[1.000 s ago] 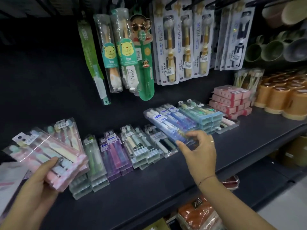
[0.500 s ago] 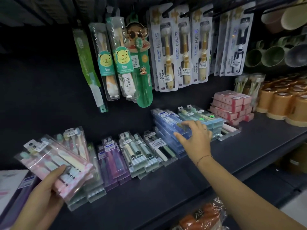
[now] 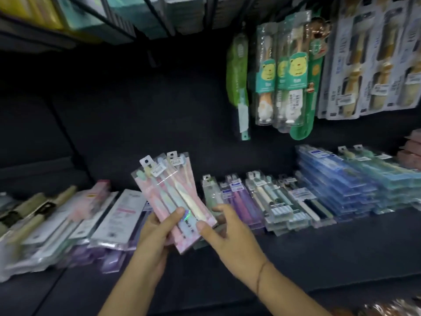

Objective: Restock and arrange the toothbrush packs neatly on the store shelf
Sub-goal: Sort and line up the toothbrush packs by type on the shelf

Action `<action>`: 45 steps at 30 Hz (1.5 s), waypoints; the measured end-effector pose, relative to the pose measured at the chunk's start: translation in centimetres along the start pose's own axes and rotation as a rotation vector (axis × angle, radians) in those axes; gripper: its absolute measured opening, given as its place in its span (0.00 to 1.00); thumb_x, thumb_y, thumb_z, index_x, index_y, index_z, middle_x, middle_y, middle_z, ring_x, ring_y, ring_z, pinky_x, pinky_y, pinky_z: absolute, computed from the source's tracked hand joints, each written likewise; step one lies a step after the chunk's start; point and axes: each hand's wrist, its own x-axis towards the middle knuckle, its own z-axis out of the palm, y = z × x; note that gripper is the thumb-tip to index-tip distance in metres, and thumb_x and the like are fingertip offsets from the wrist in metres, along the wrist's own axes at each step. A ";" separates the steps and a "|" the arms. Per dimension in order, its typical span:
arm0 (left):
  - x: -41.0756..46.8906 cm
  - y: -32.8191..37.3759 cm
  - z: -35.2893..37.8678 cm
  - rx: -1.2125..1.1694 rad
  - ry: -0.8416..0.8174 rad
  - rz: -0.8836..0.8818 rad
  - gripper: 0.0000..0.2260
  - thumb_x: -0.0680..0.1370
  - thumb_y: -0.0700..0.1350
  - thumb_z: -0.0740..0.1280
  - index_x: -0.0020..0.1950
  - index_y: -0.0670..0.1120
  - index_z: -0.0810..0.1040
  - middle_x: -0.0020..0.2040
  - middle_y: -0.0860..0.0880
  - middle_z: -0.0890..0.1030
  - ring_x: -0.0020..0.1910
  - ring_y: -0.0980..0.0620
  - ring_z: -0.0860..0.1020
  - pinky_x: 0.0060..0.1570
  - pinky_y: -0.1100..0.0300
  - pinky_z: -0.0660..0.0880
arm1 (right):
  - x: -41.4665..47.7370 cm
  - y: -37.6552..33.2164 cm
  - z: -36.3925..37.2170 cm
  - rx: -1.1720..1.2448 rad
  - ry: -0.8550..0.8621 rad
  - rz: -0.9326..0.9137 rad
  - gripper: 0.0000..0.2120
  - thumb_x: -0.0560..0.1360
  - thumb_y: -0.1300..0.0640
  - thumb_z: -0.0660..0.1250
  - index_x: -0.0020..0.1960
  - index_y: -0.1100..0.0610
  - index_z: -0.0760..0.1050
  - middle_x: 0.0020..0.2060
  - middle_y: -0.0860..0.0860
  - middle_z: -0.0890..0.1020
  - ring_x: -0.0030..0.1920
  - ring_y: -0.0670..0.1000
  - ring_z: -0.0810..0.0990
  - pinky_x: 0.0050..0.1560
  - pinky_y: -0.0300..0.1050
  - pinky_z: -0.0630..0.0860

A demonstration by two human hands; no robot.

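I hold a small stack of pink toothbrush packs [image 3: 175, 197] upright above the dark shelf [image 3: 319, 252], fanned at the top. My left hand [image 3: 157, 233] grips their lower left edge, thumb across the front. My right hand [image 3: 225, 233] holds the lower right corner between thumb and fingers. Behind them on the shelf lie rows of packs: green [image 3: 210, 195], purple [image 3: 241, 201], white and dark [image 3: 287, 206], then a tall blue stack [image 3: 337, 179] and a teal stack [image 3: 387, 176] to the right.
Flat white and purple packs [image 3: 107, 224] lie in a loose pile at the left, with bamboo-coloured brushes [image 3: 34, 213] beyond. Children's toothbrushes [image 3: 282, 78] and carded packs [image 3: 376, 60] hang from hooks above right. Pink boxes [image 3: 412, 151] sit at the far right edge.
My right hand left the blue stack and came back to the pink packs, now holding their lower right corner. The view swung left, and my left hand raised the packs more upright.
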 end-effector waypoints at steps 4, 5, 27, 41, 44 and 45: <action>-0.5 0.3 -2.7 0.092 0.066 0.029 0.27 0.67 0.52 0.77 0.62 0.42 0.78 0.53 0.42 0.85 0.51 0.44 0.84 0.41 0.56 0.80 | 0.5 -1.0 3.8 0.175 0.014 0.099 0.06 0.77 0.51 0.69 0.52 0.51 0.75 0.41 0.45 0.81 0.34 0.40 0.78 0.33 0.34 0.73; -0.6 0.1 -3.5 0.091 0.108 0.018 0.27 0.68 0.55 0.74 0.62 0.43 0.78 0.53 0.43 0.85 0.51 0.44 0.84 0.44 0.54 0.80 | 0.4 -1.0 4.7 0.199 0.018 0.131 0.05 0.77 0.52 0.69 0.50 0.51 0.75 0.40 0.46 0.81 0.32 0.40 0.76 0.31 0.33 0.71; 4.3 -5.7 -14.3 1.851 0.212 0.498 0.22 0.74 0.61 0.66 0.60 0.48 0.83 0.64 0.44 0.79 0.67 0.38 0.74 0.69 0.38 0.51 | -0.7 0.7 10.9 0.823 0.179 0.572 0.14 0.81 0.55 0.62 0.44 0.64 0.77 0.32 0.59 0.82 0.34 0.55 0.80 0.33 0.46 0.82; 4.6 -5.0 -11.9 1.369 0.501 0.516 0.14 0.70 0.55 0.67 0.30 0.47 0.77 0.51 0.46 0.84 0.60 0.42 0.77 0.71 0.46 0.53 | -1.4 3.1 11.8 -0.699 0.047 -0.022 0.36 0.79 0.52 0.66 0.77 0.38 0.48 0.74 0.47 0.50 0.64 0.50 0.71 0.57 0.39 0.75; 4.1 -4.2 -12.2 1.192 0.594 0.581 0.17 0.72 0.55 0.62 0.35 0.43 0.80 0.46 0.46 0.83 0.49 0.44 0.78 0.60 0.47 0.67 | 0.6 4.4 12.4 -0.848 0.144 -0.118 0.39 0.57 0.55 0.84 0.66 0.47 0.74 0.63 0.57 0.74 0.44 0.53 0.81 0.33 0.42 0.79; 3.9 -3.7 -12.2 1.106 0.620 0.578 0.16 0.73 0.54 0.63 0.38 0.42 0.81 0.45 0.46 0.82 0.47 0.45 0.77 0.55 0.47 0.70 | 1.3 4.7 12.4 -0.916 0.144 -0.135 0.40 0.50 0.58 0.85 0.61 0.49 0.79 0.57 0.57 0.78 0.36 0.52 0.80 0.26 0.40 0.75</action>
